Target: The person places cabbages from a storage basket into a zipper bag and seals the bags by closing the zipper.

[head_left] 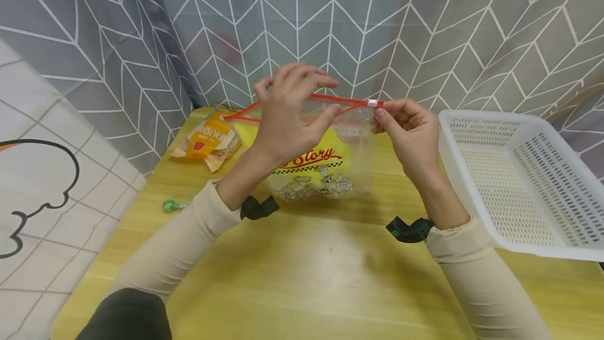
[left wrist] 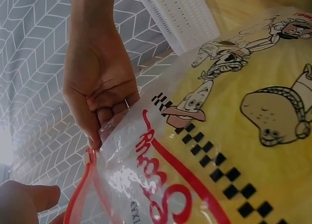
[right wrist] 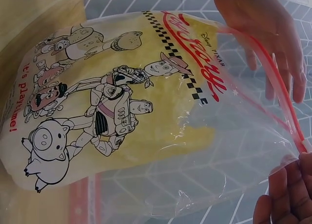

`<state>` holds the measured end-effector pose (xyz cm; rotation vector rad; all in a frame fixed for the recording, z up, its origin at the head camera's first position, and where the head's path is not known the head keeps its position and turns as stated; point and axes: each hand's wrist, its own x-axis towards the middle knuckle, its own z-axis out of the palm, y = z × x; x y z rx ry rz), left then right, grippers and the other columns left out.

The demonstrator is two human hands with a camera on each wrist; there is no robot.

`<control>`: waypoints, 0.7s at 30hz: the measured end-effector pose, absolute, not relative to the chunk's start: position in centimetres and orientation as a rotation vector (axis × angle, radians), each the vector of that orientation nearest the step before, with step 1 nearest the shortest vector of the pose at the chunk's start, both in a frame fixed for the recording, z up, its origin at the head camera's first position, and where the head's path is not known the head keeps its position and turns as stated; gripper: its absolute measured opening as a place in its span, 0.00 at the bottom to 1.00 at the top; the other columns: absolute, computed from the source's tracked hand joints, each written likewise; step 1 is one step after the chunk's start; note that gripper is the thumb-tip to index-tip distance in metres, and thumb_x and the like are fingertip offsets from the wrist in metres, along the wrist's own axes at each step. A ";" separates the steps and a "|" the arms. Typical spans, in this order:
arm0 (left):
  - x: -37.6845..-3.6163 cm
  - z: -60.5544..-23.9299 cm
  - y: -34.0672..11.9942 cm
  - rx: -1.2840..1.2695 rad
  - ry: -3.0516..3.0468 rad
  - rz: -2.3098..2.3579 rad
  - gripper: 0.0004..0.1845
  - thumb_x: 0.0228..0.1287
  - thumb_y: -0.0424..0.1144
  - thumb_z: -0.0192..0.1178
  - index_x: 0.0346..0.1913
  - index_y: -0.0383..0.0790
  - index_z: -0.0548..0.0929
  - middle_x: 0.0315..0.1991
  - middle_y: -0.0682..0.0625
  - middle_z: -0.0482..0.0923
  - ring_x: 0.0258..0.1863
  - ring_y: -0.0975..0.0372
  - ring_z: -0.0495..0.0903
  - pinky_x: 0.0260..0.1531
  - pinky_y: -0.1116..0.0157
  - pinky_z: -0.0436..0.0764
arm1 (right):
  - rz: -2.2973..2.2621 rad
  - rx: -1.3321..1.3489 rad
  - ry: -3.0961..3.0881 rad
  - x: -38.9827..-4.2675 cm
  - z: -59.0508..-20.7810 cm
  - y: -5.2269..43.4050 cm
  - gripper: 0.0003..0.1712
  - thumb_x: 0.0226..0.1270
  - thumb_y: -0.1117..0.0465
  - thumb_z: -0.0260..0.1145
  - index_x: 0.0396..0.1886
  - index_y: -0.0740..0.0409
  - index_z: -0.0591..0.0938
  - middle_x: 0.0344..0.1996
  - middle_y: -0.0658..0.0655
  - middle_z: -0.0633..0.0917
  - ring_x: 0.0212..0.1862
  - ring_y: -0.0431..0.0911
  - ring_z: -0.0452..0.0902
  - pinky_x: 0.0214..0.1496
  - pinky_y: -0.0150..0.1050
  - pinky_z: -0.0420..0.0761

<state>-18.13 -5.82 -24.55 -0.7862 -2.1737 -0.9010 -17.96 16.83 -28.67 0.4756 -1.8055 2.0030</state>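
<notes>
A clear zip bag (head_left: 360, 172) with "Toy Story" print and a red zip edge stands upright on the table, something yellow inside it. Its mouth gapes along most of the red edge. My right hand (head_left: 415, 135) pinches the bag's top right corner, beside the white slider (head_left: 373, 103). Over the mouth's left half is my left hand (head_left: 290, 112), fingers stretched out and thumb apart, gripping nothing. The right wrist view shows those left fingers (right wrist: 273, 53) behind the red edge. In the left wrist view, the left thumb (left wrist: 34, 197) is near the slider.
An orange snack packet (head_left: 207, 140) lies at the table's back left. A green-wrapped lollipop (head_left: 171, 205) is by my left forearm. To the right stands a white plastic basket (head_left: 491, 114). A grey patterned curtain (head_left: 302, 14) hangs behind the wooden table (head_left: 321, 277).
</notes>
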 end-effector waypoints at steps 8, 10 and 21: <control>-17.9 -24.3 -5.0 -0.833 -2.232 -0.799 0.17 0.67 0.51 0.66 0.54 0.49 0.87 0.56 0.53 0.82 0.64 0.56 0.70 0.62 0.43 0.52 | 1.971 0.501 -1.900 -17.6 -28.5 16.6 0.11 0.65 0.64 0.73 0.37 0.70 0.86 0.28 0.47 0.90 0.27 0.40 0.84 0.40 0.32 0.84; -17.9 -24.3 -4.9 -0.839 -2.248 -0.775 0.17 0.67 0.51 0.67 0.54 0.50 0.87 0.56 0.53 0.83 0.64 0.57 0.70 0.62 0.43 0.52 | 1.964 0.502 -1.921 -17.5 -28.5 16.6 0.10 0.65 0.64 0.73 0.37 0.69 0.86 0.28 0.46 0.90 0.27 0.40 0.84 0.40 0.32 0.84; -18.6 -25.2 -4.1 -0.836 -2.297 -0.828 0.16 0.64 0.55 0.69 0.50 0.54 0.89 0.49 0.59 0.87 0.62 0.59 0.72 0.62 0.43 0.52 | 1.920 0.585 -1.964 -17.6 -28.9 16.0 0.05 0.67 0.70 0.69 0.37 0.70 0.86 0.29 0.46 0.90 0.29 0.39 0.84 0.39 0.31 0.84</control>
